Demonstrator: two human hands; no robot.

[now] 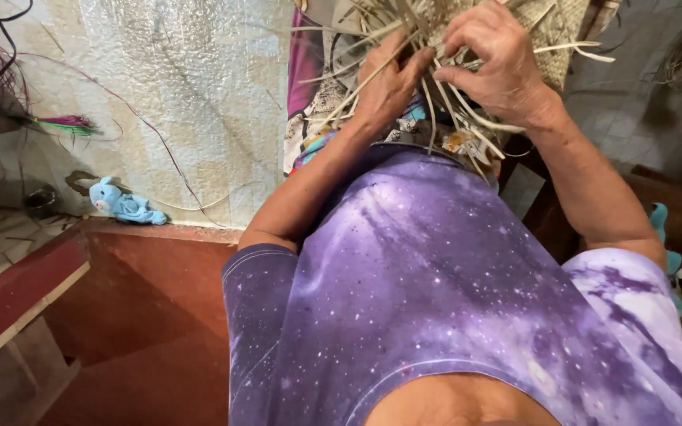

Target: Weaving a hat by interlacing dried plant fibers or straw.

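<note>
Both hands work the woven mat [546, 31]: the left hand [384, 83] and right hand [495, 59] each pinch pale straw strips [444, 95], which look light, springy and easily creased.

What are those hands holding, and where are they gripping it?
Both hands grip pale straw strips of a woven mat: left hand and right hand pinch the loose ends at its unfinished edge.

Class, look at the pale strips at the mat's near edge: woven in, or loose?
Loose: the strips stick out unwoven from the mat, both hands gripping them.
</note>
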